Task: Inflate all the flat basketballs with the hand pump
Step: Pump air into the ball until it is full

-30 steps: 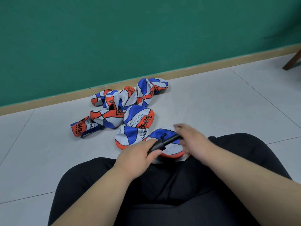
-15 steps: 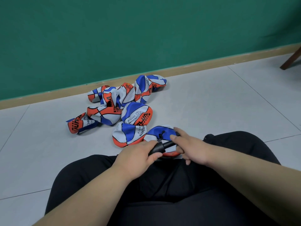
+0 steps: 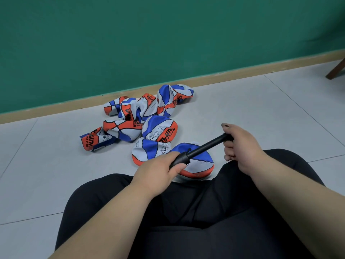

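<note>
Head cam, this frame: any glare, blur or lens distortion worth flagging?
Head view: even, soft light, no glare; faint shadows under the flat basketballs; green wall darkens toward the top-right corner; skirting board bows slightly, wide-angle; right hand on the pump looks a bit soft, left hand and the printed lettering sharper.

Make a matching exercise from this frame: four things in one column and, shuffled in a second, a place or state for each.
Column A
1. left hand
2. right hand
3. nearest ball
4. chair leg

Column B
a. at the far right edge of the view
b. grips the pump by its barrel
c. lies under the pump's rod
d. holds the pump's handle, rod extended

Pairs: 1-b, 2-d, 3-c, 4-a
</note>
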